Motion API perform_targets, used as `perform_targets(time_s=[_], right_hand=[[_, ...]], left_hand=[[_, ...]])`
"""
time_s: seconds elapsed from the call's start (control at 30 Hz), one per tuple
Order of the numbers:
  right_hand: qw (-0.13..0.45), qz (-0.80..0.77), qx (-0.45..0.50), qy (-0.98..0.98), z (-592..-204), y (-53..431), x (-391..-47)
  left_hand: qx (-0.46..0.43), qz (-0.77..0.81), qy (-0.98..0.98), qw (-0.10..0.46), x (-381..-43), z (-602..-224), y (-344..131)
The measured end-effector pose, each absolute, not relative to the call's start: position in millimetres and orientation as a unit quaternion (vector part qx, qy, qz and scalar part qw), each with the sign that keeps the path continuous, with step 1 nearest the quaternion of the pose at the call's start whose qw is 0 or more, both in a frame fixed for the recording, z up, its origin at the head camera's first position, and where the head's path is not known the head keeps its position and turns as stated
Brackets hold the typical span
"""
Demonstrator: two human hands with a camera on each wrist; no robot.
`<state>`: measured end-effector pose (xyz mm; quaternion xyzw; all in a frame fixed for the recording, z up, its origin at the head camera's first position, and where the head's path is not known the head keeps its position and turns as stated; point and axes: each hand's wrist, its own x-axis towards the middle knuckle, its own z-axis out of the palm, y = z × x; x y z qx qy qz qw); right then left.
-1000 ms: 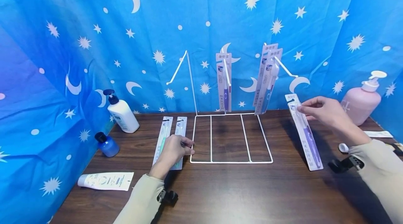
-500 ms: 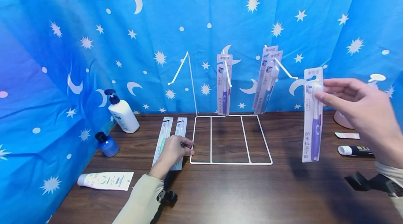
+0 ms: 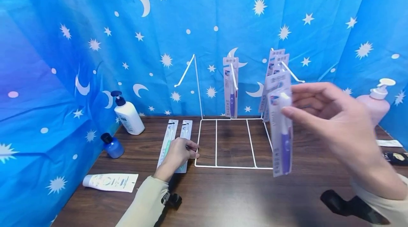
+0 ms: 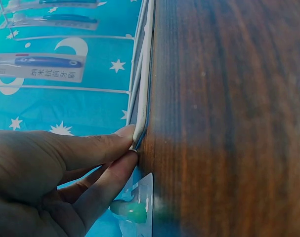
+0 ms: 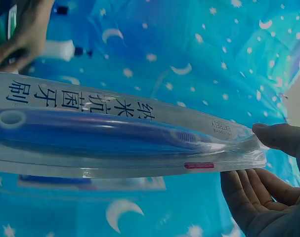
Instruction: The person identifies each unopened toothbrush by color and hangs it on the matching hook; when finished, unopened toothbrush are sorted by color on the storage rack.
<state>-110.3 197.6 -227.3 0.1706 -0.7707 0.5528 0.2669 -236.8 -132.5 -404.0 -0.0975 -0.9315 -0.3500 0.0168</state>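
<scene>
One blue curtain (image 3: 197, 28), printed with pale moons, stars and dots, is filling the background. One dark wood-grain table (image 3: 229, 198) is running beneath it.

One white wire rack (image 3: 236, 167) is standing on the table; three hooks are slanting from its uprights, and two inner bars are dividing its base. The left hook is carrying nothing.

Pump bottles, two: a white one with a dark blue pump (image 3: 130, 118) is standing at left, a pink one with a white pump (image 3: 374, 108) at right, partly behind the right arm.

Hands, two. The left hand (image 3: 179, 154) is pinching the rack's base wire between thumb and finger near the front left corner. The right hand (image 3: 334, 119) is gripping a purple-handled toothbrush pack (image 3: 279, 138) near its upper end, thumb on the front.

Toothbrush packs, six in sight. The gripped one is hanging nearly upright in the air, overlapping the right-hook pair and the rack's front right corner in the head view; contact there cannot be told. One purple-handled pack (image 3: 231, 89) is hanging on the middle hook. Two packs (image 3: 276, 54) are hanging on the right hook. Two green-handled packs (image 3: 169, 140) are lying side by side left of the rack, the left hand partly covering them.

One white tube (image 3: 111, 182) is lying front left; one dark tube (image 3: 395, 158) is showing at the right edge. One small blue bottle with a black cap (image 3: 114, 148) is standing near the white pump bottle.
</scene>
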Motion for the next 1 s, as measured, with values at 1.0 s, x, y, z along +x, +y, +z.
perform_targets(time_s=[1.0], right_hand=[[0.281, 0.541, 0.204, -0.766, -266.0, 136.3, -185.0]], left_hand=[[-0.105, -0.353, -0.929, 0.022, -237.3, -407.1, -133.8]])
